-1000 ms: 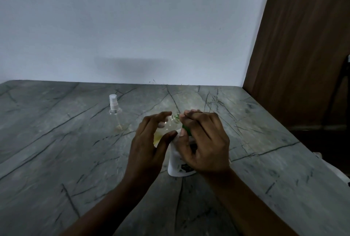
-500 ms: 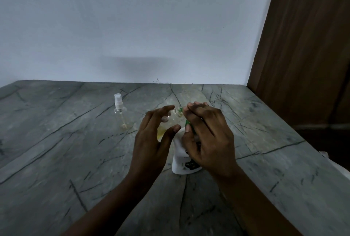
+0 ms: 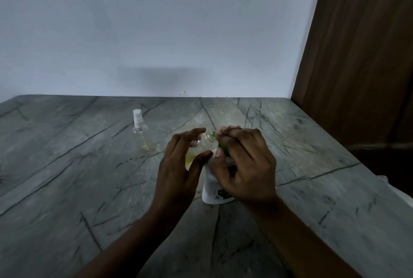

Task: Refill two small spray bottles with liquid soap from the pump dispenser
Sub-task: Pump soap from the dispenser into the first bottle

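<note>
My left hand (image 3: 178, 166) grips a small clear spray bottle (image 3: 202, 143) without its cap, tilted, with its open neck up against the green pump nozzle. Yellowish liquid shows in its lower part. My right hand (image 3: 243, 166) lies over the green pump head (image 3: 223, 149) of the white soap dispenser (image 3: 212, 190), fingers curled round it. The dispenser stands upright on the grey marble table (image 3: 89, 188). A second clear spray bottle (image 3: 140, 131) with a white spray cap stands upright to the left, apart from both hands, holding a little liquid at the bottom.
A white wall runs behind the table. A brown wooden panel (image 3: 357, 76) stands at the right, past the table's right edge. Something white (image 3: 400, 190) shows off that edge at the far right.
The view shifted slightly, so everything sits a little further right. Both hands keep their hold on the open bottle and the pump head; their poses look almost the same.
</note>
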A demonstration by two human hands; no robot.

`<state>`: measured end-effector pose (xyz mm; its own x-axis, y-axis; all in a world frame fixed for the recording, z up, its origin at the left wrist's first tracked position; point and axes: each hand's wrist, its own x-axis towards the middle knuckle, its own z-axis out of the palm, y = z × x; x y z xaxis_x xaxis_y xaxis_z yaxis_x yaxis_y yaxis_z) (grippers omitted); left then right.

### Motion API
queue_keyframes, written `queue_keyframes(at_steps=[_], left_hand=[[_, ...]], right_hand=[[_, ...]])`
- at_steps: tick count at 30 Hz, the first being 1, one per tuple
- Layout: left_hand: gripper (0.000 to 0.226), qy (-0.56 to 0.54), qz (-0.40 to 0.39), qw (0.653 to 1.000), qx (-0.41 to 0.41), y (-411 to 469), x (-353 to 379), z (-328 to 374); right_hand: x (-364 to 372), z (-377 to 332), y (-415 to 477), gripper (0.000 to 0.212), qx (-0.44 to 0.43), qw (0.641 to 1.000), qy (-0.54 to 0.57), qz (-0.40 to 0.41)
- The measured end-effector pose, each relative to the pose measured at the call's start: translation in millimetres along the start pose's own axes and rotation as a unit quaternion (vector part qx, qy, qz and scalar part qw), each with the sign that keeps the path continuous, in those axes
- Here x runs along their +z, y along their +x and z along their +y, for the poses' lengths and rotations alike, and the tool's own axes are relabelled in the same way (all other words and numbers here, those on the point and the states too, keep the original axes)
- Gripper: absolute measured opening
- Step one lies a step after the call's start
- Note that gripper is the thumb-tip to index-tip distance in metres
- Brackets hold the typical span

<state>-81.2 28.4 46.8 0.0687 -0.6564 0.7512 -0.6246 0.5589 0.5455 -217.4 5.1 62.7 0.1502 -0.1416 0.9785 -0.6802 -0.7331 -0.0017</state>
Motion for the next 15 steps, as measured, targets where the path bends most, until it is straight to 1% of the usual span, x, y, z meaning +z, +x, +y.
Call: queue_keyframes(at_steps=[7, 11, 15], left_hand=[[0.038, 0.002, 0.004, 1.000, -0.001, 1.6, -0.7, 1.9], [0.042, -0.001, 0.015, 1.000, -0.001, 4.6, -1.8, 4.5], [0.040, 0.001, 0.019, 1.000, 0.005, 7.6, -2.0, 6.4]], right_hand=[[-0.5, 0.3, 2.6, 0.022, -0.004, 1.000, -0.002, -0.007], [-3.8, -0.8, 7.0, 0.026, -0.008, 1.000, 0.001, -0.009], [-6.3, -0.2, 9.3, 0.031, -0.020, 1.000, 0.002, -0.005]])
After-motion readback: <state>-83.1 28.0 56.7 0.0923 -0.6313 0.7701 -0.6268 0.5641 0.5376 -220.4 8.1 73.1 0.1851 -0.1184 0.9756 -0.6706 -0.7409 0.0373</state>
